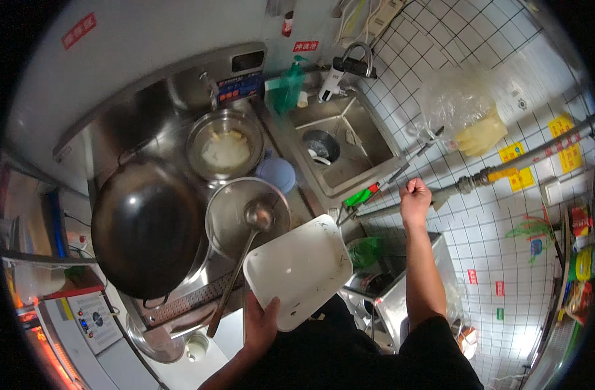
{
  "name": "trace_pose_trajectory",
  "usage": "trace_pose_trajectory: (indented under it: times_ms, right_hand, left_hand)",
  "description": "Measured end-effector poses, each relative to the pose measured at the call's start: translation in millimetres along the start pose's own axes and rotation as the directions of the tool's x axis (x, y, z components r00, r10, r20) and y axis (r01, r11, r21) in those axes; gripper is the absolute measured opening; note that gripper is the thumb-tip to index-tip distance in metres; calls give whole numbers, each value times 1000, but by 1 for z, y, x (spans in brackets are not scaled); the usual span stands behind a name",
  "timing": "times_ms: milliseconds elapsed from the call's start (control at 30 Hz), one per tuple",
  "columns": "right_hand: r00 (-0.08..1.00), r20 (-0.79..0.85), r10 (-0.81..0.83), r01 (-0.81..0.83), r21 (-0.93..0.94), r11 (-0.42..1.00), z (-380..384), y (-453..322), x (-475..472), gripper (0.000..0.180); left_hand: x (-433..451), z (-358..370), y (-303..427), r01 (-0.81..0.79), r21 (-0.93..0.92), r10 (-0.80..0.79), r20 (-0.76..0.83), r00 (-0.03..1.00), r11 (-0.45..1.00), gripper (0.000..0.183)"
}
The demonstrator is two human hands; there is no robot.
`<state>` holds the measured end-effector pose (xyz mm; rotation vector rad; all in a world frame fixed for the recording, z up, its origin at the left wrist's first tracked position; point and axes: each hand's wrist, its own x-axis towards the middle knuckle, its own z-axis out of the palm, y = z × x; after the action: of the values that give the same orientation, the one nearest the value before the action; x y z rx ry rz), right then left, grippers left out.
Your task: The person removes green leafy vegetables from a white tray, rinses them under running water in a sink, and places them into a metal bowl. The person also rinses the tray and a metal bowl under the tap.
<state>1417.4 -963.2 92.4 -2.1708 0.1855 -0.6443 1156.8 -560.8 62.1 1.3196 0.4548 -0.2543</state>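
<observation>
My left hand (262,317) grips the near end of a white rectangular tray (302,268), its thumb over the rim. Dark specks or marks dot the tray's inner edges. Beyond the tray's left corner, a metal ladle (259,217) rests across a round metal bowl or strainer (224,209) on the stove. My right hand (415,195) is raised at the right, near the wall pipe, with its fingers curled in; nothing is visible in it. A large dark wok (146,229) sits at the left. Behind the bowl stands a metal pot (193,146) with pale contents.
A steel sink (370,168) with a black bowl (322,146) lies beyond the tray. Around it are a faucet (330,80), a green pump bottle (291,87) and a metal pipe (448,190) along the tiled wall. A blue-grey round object (277,174) sits beside the pot.
</observation>
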Motion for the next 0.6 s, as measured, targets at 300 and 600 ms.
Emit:
trace_pose_trajectory:
  times_ms: [300, 600]
  right_hand:
    - [881, 473, -20, 210, -352, 912, 132, 302, 172, 44]
    - [777, 569, -269, 370, -67, 926, 273, 266, 353, 66]
  left_hand:
    - [161, 148, 31, 27, -180, -83, -313, 946, 983, 52]
    - [318, 260, 55, 53, -261, -168, -441, 882, 964, 63]
